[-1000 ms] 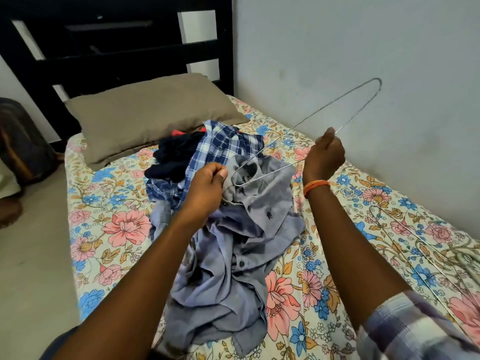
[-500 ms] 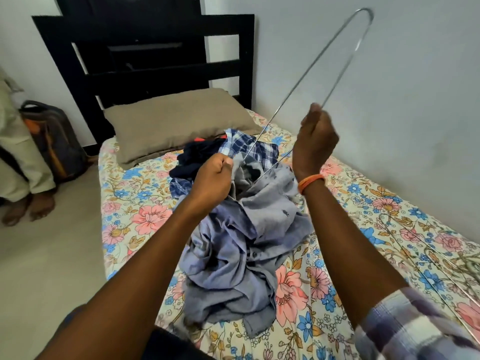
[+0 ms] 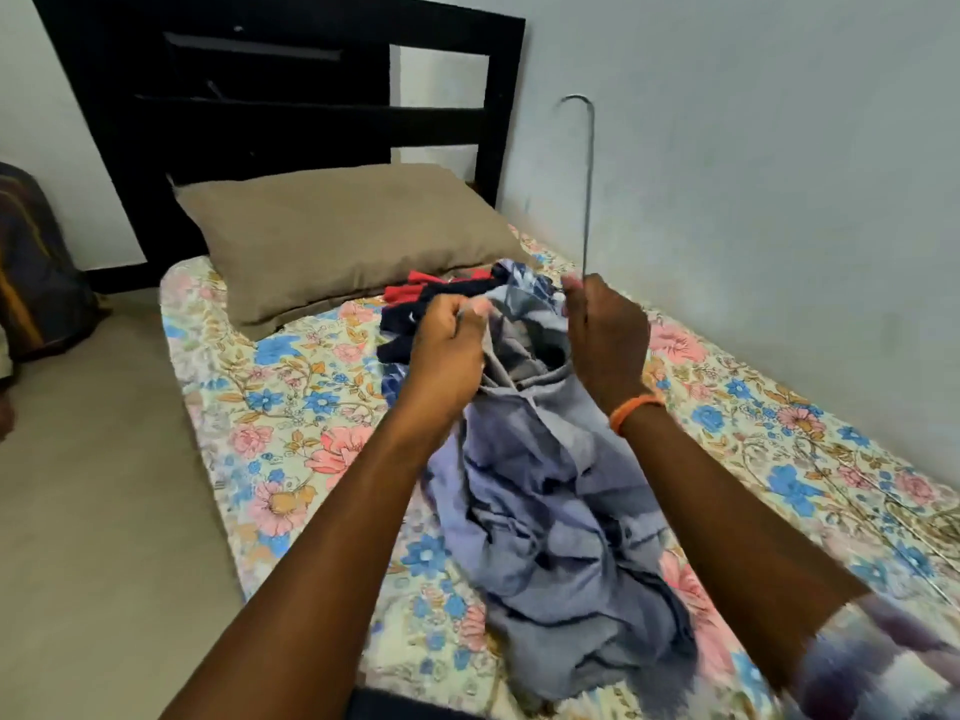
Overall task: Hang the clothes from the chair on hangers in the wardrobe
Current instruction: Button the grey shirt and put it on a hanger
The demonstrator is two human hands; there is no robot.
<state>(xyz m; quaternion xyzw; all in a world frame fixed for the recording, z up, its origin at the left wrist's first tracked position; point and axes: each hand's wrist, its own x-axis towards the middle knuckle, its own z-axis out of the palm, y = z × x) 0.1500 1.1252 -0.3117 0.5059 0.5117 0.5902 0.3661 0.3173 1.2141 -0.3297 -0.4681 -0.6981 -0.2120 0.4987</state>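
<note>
Head-camera view looks down on both hands raised close together over a bed. Curled fingers of the right hand (image 3: 605, 340) pinch the thin metal wire hanger (image 3: 587, 189), whose wire rises nearly straight up from the fingertips to a small bend near the pale wall (image 3: 753, 148); an orange band (image 3: 635, 411) circles that wrist. Fingers of the left hand (image 3: 447, 350) are curled tight on the collar edge of a crumpled grey-blue button shirt (image 3: 561, 511), lifting its top between the two hands while the rest of the cloth trails down onto the floral bedsheet (image 3: 291, 407); motion blur hides whether the hanger's lower end already sits inside the shirt. Just behind the hands lies a heap of more clothes: a blue-and-white checked shirt (image 3: 524, 291) and a dark navy garment with red trim (image 3: 431, 298). Farther back, a flat brown pillow (image 3: 332, 236) rests against the black wooden headboard (image 3: 270, 106). More wire hangers (image 3: 914, 532) lie on the sheet at the right edge, and a dark bag (image 3: 36, 272) stands on the floor at the left.
</note>
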